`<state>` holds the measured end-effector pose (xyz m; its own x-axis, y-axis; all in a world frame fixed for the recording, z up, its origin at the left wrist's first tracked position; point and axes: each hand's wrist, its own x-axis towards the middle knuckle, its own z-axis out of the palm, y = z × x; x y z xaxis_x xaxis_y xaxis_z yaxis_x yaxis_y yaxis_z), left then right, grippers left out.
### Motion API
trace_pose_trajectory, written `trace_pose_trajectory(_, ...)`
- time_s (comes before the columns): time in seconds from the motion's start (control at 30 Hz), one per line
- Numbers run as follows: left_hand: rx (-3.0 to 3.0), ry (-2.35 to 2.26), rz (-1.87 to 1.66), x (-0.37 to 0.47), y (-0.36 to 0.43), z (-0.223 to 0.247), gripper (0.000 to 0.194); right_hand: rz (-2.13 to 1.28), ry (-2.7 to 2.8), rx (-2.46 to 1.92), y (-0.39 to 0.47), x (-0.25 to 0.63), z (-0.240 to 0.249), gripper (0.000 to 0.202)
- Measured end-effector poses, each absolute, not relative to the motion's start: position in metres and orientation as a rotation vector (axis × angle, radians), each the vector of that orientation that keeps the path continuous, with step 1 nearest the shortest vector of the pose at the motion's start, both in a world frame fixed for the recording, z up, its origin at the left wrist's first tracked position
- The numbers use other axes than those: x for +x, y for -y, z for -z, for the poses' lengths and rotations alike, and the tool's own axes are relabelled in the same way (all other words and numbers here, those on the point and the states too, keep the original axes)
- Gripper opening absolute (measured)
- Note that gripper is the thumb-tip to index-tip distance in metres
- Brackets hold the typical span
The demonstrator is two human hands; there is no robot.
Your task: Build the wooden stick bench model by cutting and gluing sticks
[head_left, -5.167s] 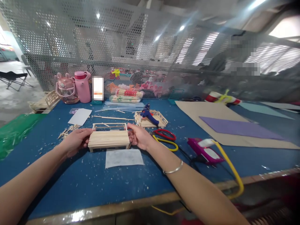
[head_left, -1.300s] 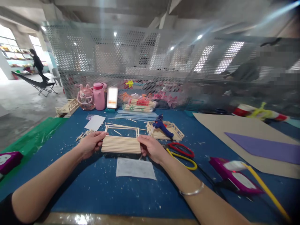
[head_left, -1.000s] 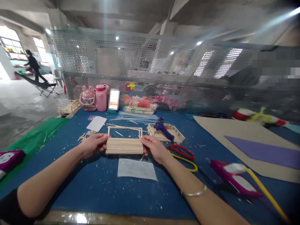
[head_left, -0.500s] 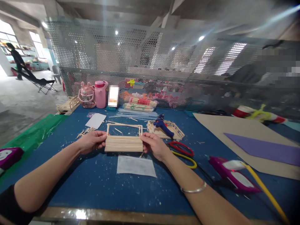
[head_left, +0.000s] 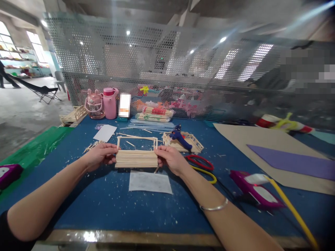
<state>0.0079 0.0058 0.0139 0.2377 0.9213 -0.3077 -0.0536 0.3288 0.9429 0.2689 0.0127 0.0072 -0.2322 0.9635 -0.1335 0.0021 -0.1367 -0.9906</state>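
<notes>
No writing can be read on the stick packs [head_left: 154,114]. Both forearms reach in from the near edge of the desk [head_left: 112,212], angled toward each other. The left hand [head_left: 101,156] and right hand [head_left: 170,159] each pinch one end of the stick bench [head_left: 136,159], above the desk's white paper [head_left: 150,182].

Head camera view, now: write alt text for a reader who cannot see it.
Two bare hands, left and right, hold a small wooden-stick bench by its ends above a blue table. Behind it stand a pink bottle and a perforated screen.
</notes>
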Motion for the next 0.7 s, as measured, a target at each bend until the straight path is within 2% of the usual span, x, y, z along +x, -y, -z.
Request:
trace_pose_trajectory(0.13, 1.214, -1.208, -0.925, 0.012, -0.002, -0.014, 0.015, -1.483, 1.324, -1.194, -0.012, 0.27, -0.007, 0.029)
trace_pose_trajectory(0.27, 1.778, -1.478, -1.479, 0.02, 0.01, -0.011, 0.017, -1.502, 1.325, -1.183, -0.013, 0.271, -0.007, 0.03)
trace_pose_trajectory(0.33, 2.308, -1.429, -1.594, 0.03, 0.019, -0.009, 0.018, -1.513, 1.321, -1.174, -0.014, 0.271, -0.007, 0.03)
trace_pose_trajectory(0.43, 3.0, -1.227, -1.158, 0.052, 0.029, -0.003, 0.034, -1.511, 1.328, -1.165, -0.014, 0.271, -0.007, 0.028)
trace_pose_trajectory(0.53, 3.191, -1.377, -0.749, 0.069, 0.03, 0.004, 0.054, -1.492, 1.339, -1.15, -0.014, 0.271, -0.006, 0.027)
trace_pose_trajectory(0.7, 3.241, -1.551, -0.337, 0.074, 0.025, 0.006, 0.05, -1.505, 1.321, -1.173, -0.011, 0.27, -0.006, 0.026)
